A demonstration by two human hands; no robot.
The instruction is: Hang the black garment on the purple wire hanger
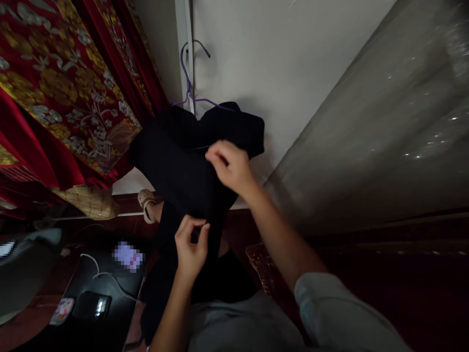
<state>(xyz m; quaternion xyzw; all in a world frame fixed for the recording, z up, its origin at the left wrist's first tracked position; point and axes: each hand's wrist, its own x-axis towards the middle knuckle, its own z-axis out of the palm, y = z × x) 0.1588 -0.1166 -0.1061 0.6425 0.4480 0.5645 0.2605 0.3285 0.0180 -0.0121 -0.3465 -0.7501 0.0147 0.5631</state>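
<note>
A black short-sleeved garment [172, 166] hangs on a purple hanger [212, 101], hooked on a narrow pale upright [191, 63] by the wall. Low on the garment's front, my left hand [191, 247] is closed, thumb and forefinger pinching at a fold of the dark cloth. Higher up, below the collar opening, my right hand [231, 165] is closed in a pinch in front of the garment. What its fingertips hold, if anything, is too small and blurred to make out. Detail in the black cloth is lost in shadow.
Red cloth with gold and silver embroidery [88, 98] hangs at left. Below it, a black table [120, 313] carries a lit phone [128, 256], a dark device [91, 305] and a white cable. A foot in a beige clog [146, 203] stands beyond. Translucent sheeting [384, 127] covers the right side.
</note>
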